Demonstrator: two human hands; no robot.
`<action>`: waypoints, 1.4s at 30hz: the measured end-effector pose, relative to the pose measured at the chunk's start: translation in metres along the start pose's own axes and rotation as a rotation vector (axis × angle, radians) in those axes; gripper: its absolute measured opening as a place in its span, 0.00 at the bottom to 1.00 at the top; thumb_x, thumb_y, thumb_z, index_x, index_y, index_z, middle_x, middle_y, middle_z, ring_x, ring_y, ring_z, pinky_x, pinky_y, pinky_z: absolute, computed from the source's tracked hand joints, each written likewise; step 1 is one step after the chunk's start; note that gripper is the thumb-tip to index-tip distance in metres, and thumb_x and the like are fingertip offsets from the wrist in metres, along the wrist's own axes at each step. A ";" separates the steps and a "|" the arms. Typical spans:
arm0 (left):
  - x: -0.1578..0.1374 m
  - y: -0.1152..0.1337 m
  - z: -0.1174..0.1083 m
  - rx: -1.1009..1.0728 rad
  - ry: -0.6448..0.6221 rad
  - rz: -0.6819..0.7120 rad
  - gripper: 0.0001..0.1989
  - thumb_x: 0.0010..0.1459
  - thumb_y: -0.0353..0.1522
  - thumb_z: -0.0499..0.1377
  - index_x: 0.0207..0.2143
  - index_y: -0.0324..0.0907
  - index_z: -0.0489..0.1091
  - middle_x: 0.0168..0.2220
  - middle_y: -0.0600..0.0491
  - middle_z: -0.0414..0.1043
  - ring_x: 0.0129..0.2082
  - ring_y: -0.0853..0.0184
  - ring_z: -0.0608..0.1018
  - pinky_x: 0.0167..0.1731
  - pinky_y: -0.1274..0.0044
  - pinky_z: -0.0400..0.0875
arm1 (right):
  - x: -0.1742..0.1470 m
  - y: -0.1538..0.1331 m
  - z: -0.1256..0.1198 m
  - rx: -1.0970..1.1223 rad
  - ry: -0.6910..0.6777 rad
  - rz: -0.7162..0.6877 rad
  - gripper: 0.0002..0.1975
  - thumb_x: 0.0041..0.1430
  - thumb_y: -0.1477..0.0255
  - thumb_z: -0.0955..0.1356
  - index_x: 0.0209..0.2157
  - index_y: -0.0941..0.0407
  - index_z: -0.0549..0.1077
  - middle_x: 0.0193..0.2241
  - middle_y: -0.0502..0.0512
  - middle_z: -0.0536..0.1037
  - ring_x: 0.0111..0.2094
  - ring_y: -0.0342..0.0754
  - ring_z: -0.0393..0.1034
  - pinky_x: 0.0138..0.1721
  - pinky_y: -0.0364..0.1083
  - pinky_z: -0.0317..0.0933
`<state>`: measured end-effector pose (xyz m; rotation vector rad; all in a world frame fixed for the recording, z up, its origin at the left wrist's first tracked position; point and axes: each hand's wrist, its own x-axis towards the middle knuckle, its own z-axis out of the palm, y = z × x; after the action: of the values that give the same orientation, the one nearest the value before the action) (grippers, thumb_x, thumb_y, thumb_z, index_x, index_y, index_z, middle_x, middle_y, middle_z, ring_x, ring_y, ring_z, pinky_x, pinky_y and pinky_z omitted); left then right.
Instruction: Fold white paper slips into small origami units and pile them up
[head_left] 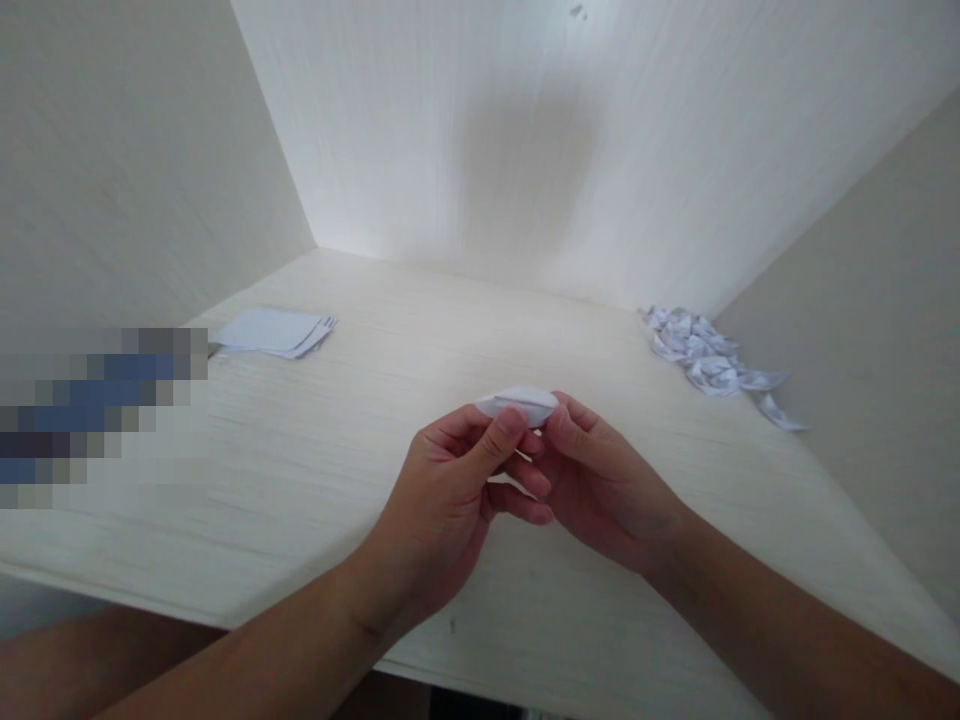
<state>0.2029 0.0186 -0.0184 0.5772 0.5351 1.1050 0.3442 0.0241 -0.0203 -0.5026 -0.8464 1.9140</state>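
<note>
A small folded piece of white paper [517, 400], narrow and pointed toward its ends, is held up between both hands over the middle of the desk. My left hand [465, 480] pinches its left part, thumb on the near face, with the lower fingers loosely curled. At the right end, the thumb and index finger of my right hand [600, 470] close on the paper. The fingers behind the paper are partly hidden.
White desk boards [360, 420] meet walls at the back and both sides. A stack of white paper sheets [270, 330] lies at left, near a blurred-out blue patch [97, 390]. Folded white paper pieces [697, 350] are heaped by the right wall.
</note>
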 end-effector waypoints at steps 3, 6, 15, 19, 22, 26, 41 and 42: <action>0.001 -0.007 0.005 -0.025 0.062 0.021 0.15 0.52 0.39 0.74 0.30 0.36 0.78 0.29 0.56 0.75 0.21 0.78 0.75 0.20 0.86 0.76 | 0.001 0.000 -0.002 0.033 0.044 0.011 0.13 0.64 0.63 0.73 0.31 0.57 0.72 0.28 0.46 0.72 0.25 0.39 0.67 0.23 0.39 0.66; 0.001 -0.014 0.010 -0.097 0.126 0.038 0.17 0.49 0.39 0.75 0.31 0.35 0.78 0.29 0.56 0.76 0.20 0.78 0.75 0.20 0.87 0.76 | 0.003 0.000 -0.003 0.047 0.091 0.033 0.14 0.62 0.62 0.75 0.31 0.56 0.72 0.27 0.46 0.72 0.23 0.38 0.66 0.21 0.38 0.64; -0.002 -0.016 0.017 -0.351 0.168 -0.068 0.13 0.52 0.34 0.74 0.30 0.34 0.77 0.26 0.56 0.76 0.19 0.79 0.76 0.18 0.89 0.76 | 0.004 -0.002 -0.002 0.089 0.115 0.103 0.14 0.58 0.63 0.77 0.33 0.57 0.74 0.26 0.45 0.74 0.22 0.38 0.69 0.21 0.37 0.64; -0.002 -0.016 0.015 -0.336 0.169 -0.035 0.17 0.46 0.36 0.77 0.30 0.33 0.77 0.27 0.57 0.76 0.19 0.79 0.75 0.18 0.89 0.75 | 0.004 -0.004 -0.001 0.059 0.114 0.088 0.15 0.60 0.61 0.76 0.33 0.57 0.74 0.27 0.45 0.74 0.23 0.37 0.69 0.22 0.37 0.64; -0.002 -0.015 0.014 -0.310 0.164 0.007 0.18 0.45 0.36 0.77 0.30 0.34 0.77 0.27 0.57 0.76 0.19 0.79 0.75 0.18 0.89 0.75 | 0.004 -0.002 0.000 0.009 0.105 0.058 0.14 0.62 0.61 0.75 0.33 0.57 0.74 0.28 0.47 0.74 0.25 0.38 0.69 0.23 0.38 0.64; -0.004 -0.010 0.013 -0.378 0.164 0.016 0.16 0.50 0.35 0.75 0.30 0.35 0.74 0.26 0.59 0.72 0.18 0.81 0.71 0.15 0.91 0.70 | 0.005 0.002 0.000 -0.065 0.064 0.039 0.13 0.64 0.59 0.72 0.35 0.55 0.73 0.26 0.48 0.76 0.24 0.42 0.71 0.25 0.41 0.66; -0.011 0.002 0.009 -0.397 -0.053 -0.095 0.19 0.67 0.31 0.59 0.22 0.40 0.61 0.18 0.64 0.48 0.12 0.80 0.51 0.11 0.88 0.61 | 0.002 -0.008 -0.005 -0.128 0.062 0.003 0.10 0.58 0.65 0.76 0.31 0.54 0.76 0.33 0.50 0.77 0.36 0.44 0.71 0.42 0.44 0.67; -0.012 0.003 0.008 -0.320 -0.039 -0.092 0.20 0.67 0.33 0.58 0.21 0.41 0.61 0.16 0.65 0.46 0.11 0.79 0.50 0.11 0.86 0.64 | 0.002 -0.010 -0.006 -0.148 0.056 -0.012 0.10 0.58 0.65 0.76 0.30 0.54 0.76 0.33 0.49 0.76 0.36 0.43 0.70 0.43 0.43 0.66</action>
<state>0.2018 0.0076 -0.0092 0.2914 0.3374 1.0632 0.3535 0.0310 -0.0172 -0.6361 -0.9570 1.8262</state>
